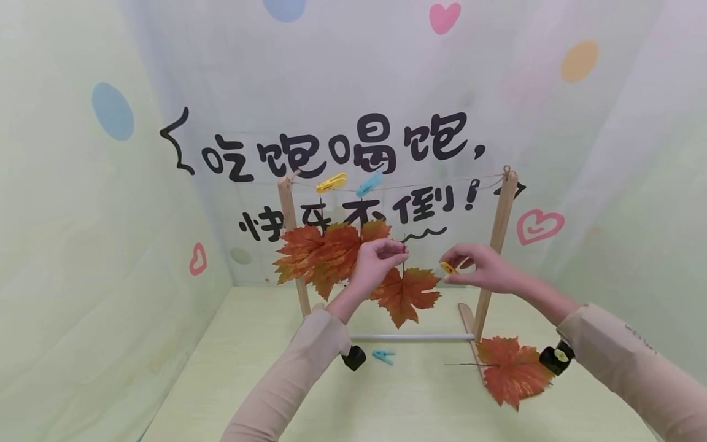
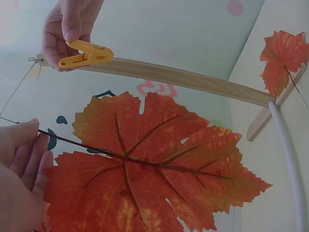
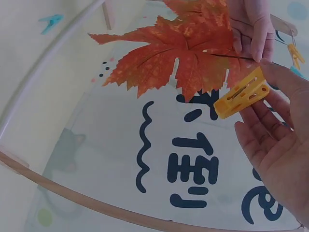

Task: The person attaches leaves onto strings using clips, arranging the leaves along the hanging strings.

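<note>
My left hand [image 1: 378, 261] pinches the thin dark stem of an orange-red maple leaf [image 1: 405, 296], which hangs below the fingers. To its right, my right hand [image 1: 480, 267] holds a yellow clothespin [image 2: 87, 54] between thumb and fingers, apart from the leaf. Above them a thin string [image 1: 431, 184] runs between two wooden posts. A yellow clothespin [image 1: 331, 182] and a blue clothespin [image 1: 369, 183] sit on the string at left, with maple leaves [image 1: 301, 248] hanging beneath them, partly behind my left hand.
Another maple leaf [image 1: 513, 371] lies on the table at right, across the foot of the stand. A blue clothespin [image 1: 383, 356] lies on the table near a white rod [image 1: 414, 337] joining the posts. The right wooden post [image 1: 501, 221] stands close to my right hand.
</note>
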The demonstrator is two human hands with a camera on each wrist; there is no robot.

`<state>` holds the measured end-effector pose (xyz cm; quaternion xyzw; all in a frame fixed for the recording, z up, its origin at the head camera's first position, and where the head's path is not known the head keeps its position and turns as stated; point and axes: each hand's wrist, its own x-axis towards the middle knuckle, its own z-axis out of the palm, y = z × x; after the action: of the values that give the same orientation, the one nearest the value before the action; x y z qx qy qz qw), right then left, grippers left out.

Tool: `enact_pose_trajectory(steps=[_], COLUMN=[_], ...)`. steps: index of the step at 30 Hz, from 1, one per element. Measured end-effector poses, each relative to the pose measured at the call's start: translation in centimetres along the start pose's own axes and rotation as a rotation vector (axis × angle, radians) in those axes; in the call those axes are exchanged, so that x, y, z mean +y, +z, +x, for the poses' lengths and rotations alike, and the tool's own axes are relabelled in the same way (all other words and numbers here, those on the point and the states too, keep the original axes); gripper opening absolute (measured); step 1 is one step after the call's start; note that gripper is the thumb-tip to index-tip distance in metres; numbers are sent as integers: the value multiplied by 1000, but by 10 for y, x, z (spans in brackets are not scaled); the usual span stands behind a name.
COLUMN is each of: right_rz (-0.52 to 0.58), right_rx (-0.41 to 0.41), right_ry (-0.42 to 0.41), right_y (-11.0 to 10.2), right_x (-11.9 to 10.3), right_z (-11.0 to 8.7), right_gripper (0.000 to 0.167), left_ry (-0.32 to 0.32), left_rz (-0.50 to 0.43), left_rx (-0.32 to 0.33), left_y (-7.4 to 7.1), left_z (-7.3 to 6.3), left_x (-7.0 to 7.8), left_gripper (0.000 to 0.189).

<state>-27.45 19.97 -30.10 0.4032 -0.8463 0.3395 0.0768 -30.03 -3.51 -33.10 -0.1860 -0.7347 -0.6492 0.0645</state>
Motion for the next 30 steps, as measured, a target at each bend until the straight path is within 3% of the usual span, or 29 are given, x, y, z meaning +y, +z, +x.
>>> enact_pose_trajectory(steps=[12, 19, 30], right_rz=[94, 155, 138], right_rx=[106, 224, 363], right_ry=[159, 191, 217], right_y=[-22, -31, -37], right_x=[-14, -16, -23], right_z=[15, 19, 32], right_gripper=[25, 23, 29], left_ry=[60, 83, 70], left_rz=[-57, -18, -19], left_rx=[57, 95, 155], left_y=[9, 9, 11], left_z=[22, 30, 46], left_x=[22, 36, 39], left_gripper=[24, 22, 22])
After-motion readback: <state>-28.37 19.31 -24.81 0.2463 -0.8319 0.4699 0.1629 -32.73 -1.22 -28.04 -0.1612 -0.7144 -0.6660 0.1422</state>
